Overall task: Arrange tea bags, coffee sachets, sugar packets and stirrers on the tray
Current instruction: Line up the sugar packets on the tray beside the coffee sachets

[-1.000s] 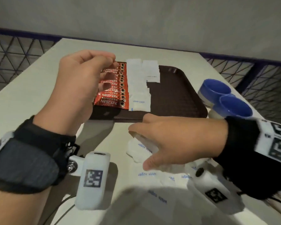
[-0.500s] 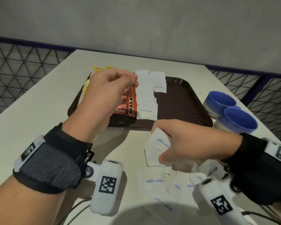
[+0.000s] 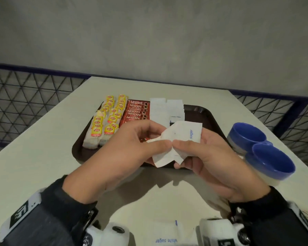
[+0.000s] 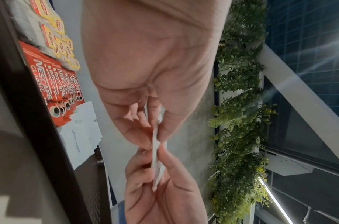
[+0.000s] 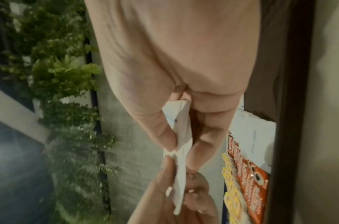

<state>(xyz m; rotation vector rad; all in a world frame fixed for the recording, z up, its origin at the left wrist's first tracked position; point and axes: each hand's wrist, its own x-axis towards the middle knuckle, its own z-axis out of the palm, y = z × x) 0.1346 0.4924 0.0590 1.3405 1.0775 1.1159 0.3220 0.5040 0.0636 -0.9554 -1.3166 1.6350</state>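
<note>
On the pale table [image 3: 43, 148] a dark brown plastic tray [image 3: 210, 119] carries rows of yellow tea bags [image 3: 106, 121], red coffee sachets [image 3: 136, 112] and white sugar packets [image 3: 157, 108], while above its near edge the left hand [image 3: 124, 153] and right hand [image 3: 212, 157] together pinch a few white paper sugar packets [image 3: 181, 137].

"NESCAFE" on the red coffee sachets [image 3: 135, 110], with "CLASSIC" legible from the left wrist; "sugar" on the held sugar packet [image 3: 185, 133]; "white sugar", inverted, on the table packet [image 3: 165, 235]; tea bag labels [image 3: 105, 121] unreadable.
</note>
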